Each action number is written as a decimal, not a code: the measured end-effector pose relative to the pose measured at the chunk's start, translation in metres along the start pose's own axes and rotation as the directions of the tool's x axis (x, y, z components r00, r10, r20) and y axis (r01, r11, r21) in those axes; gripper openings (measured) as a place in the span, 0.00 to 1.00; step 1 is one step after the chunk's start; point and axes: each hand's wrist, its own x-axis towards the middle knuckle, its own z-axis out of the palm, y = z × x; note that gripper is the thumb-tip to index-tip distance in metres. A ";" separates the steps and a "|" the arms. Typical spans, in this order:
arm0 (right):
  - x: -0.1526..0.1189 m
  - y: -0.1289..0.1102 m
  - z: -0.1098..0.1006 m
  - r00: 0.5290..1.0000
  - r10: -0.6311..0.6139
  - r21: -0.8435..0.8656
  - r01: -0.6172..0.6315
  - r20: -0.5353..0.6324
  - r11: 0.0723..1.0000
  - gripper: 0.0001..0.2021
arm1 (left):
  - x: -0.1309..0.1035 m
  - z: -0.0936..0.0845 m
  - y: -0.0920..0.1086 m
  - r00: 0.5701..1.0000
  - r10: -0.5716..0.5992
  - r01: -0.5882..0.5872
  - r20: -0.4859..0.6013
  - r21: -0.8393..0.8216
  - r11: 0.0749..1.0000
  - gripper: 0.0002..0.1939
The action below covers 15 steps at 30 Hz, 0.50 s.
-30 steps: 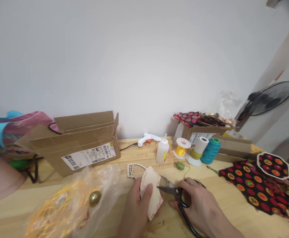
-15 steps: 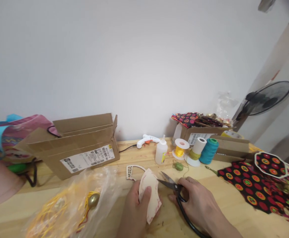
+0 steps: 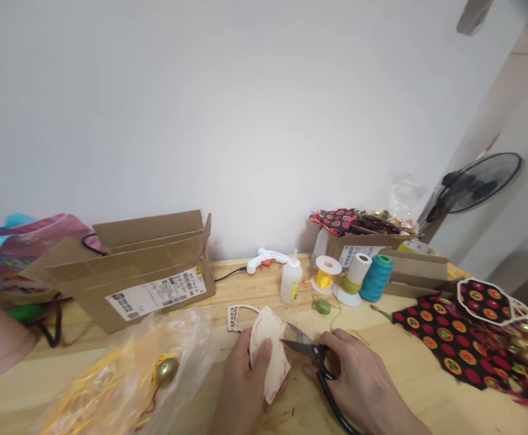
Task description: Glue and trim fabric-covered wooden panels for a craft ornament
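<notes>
— Low over the wooden table (image 3: 409,362), left hand (image 3: 246,377) closed on that cream piece (image 3: 269,353), thumb across its face! And the right?
— Right hand (image 3: 359,374) curled round the black scissors (image 3: 317,352), blades parted, tips at the piece's right edge; touching or not, I can't tell!
— And beyond them?
— White squeeze bottle (image 3: 290,284) upright, yellow spool (image 3: 324,279) just beside it
</notes>
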 end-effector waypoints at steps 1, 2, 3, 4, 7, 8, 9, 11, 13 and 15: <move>0.000 0.000 0.000 1.000 0.002 0.006 -0.002 -0.003 1.000 0.06 | 0.000 0.000 0.000 1.000 0.013 -0.013 -0.004 0.010 1.000 0.14; -0.001 0.000 0.000 1.000 0.005 0.010 -0.005 -0.006 1.000 0.06 | 0.001 -0.001 -0.001 1.000 0.018 -0.018 -0.009 0.017 1.000 0.14; -0.001 0.000 0.000 1.000 0.005 0.011 -0.005 -0.008 1.000 0.06 | 0.001 -0.001 -0.001 1.000 0.012 -0.011 -0.010 0.015 1.000 0.15; -0.001 0.001 0.000 1.000 0.001 0.010 -0.001 -0.009 1.000 0.06 | 0.001 -0.001 -0.001 1.000 -0.001 0.002 -0.013 0.009 1.000 0.15; -0.002 0.002 0.001 1.000 -0.029 -0.005 0.029 -0.006 1.000 0.06 | 0.000 0.001 0.000 1.000 -0.022 0.022 -0.011 -0.008 1.000 0.15; -0.003 0.002 0.000 0.999 -0.038 -0.013 0.038 -0.005 0.999 0.06 | 0.000 0.002 0.000 1.000 -0.017 0.017 -0.008 -0.013 1.000 0.14; -0.002 0.002 0.000 0.999 -0.042 -0.019 0.042 -0.003 0.999 0.06 | -0.001 0.003 0.001 1.000 -0.013 0.013 -0.008 -0.018 1.000 0.14; -0.002 0.002 0.000 1.000 -0.027 -0.026 0.027 -0.005 0.999 0.06 | -0.003 0.004 0.002 1.000 -0.028 0.027 -0.014 -0.028 0.999 0.13; -0.001 0.002 0.000 1.000 -0.013 -0.033 0.013 -0.008 0.999 0.07 | -0.005 0.005 0.003 0.999 -0.043 0.043 -0.008 -0.039 0.998 0.13; -0.001 0.002 0.000 1.000 -0.027 -0.031 0.027 -0.004 0.999 0.07 | -0.005 0.005 0.002 0.999 -0.052 0.053 0.014 -0.058 0.997 0.13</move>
